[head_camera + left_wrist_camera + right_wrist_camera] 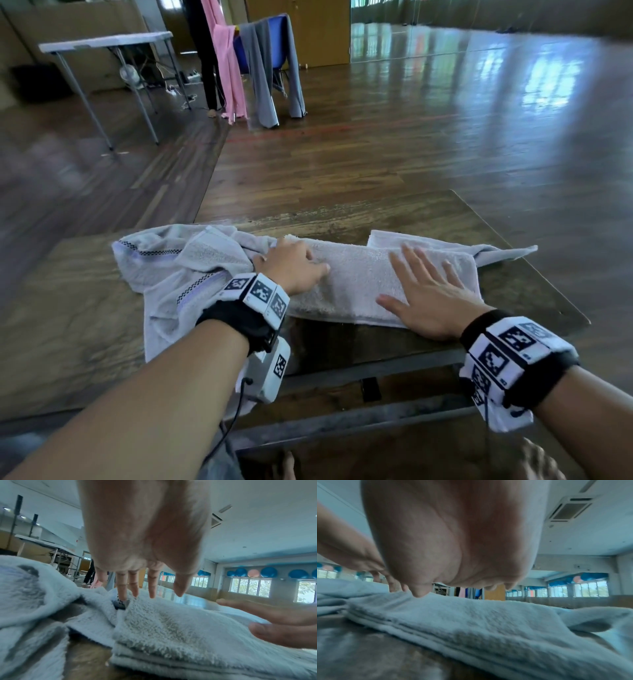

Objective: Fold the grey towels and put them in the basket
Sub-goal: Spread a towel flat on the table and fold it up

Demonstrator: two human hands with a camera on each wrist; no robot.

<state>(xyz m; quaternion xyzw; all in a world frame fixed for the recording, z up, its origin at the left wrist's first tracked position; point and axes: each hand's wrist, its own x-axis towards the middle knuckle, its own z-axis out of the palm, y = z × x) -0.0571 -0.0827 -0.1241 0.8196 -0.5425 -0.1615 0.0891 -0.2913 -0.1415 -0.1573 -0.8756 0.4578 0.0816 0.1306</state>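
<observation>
A grey towel lies across the wooden table, its middle folded into a long layered strip. Its left end, with a checkered border, is bunched and hangs over the near edge. A loose corner trails off to the right. My left hand rests on the strip's left part, its straight fingers touching the cloth. My right hand lies flat, fingers spread, pressing the strip's right part. No basket is in view.
The table's near edge is close to my wrists. Across the wooden floor stands a blue chair draped with grey cloth and pink cloth, with a person beside it. A white folding table stands at the far left.
</observation>
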